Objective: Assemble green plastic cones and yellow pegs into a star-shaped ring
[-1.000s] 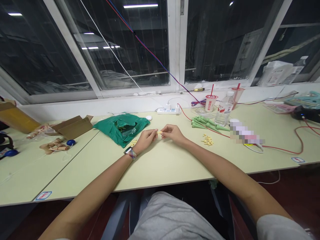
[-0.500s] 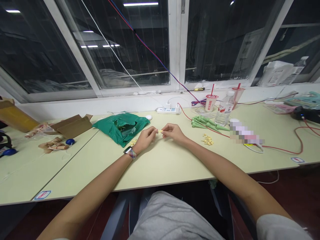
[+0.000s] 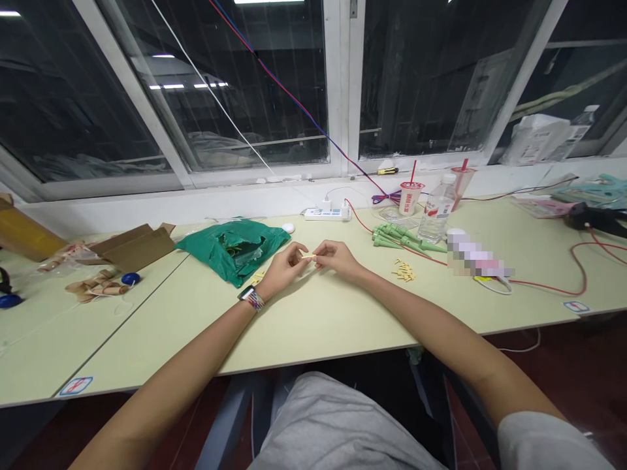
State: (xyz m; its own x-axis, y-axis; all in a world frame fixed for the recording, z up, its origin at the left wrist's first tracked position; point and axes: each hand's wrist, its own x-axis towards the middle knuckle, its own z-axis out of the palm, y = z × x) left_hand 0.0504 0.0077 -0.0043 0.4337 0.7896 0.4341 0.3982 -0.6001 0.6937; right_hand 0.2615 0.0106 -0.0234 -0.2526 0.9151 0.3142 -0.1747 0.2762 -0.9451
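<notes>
Between my two hands, a little above the table, is a small yellow plastic piece (image 3: 308, 256); its exact form is too small to make out. My left hand (image 3: 284, 269) pinches one end with thumb and forefinger. From the other side my right hand (image 3: 335, 258) pinches the piece too, fingers curled. A small pile of similar yellow pieces (image 3: 403, 270) lies to the right of my right hand. More yellow pieces (image 3: 257, 278) are partly hidden behind my left wrist, beside a torn green plastic bag (image 3: 210, 251).
Several green tapered plastic parts (image 3: 392, 235) lie at the right, near a water bottle (image 3: 437, 212) and a drink cup (image 3: 410, 199). A red cable (image 3: 431, 260) crosses there. A power strip (image 3: 327, 213) sits at the back; a cardboard box (image 3: 134, 247) stands left.
The yellow piece has turned and now lies more lengthwise between my fingertips. Both hands stay close together, still pinching. The whole view has shifted slightly.
</notes>
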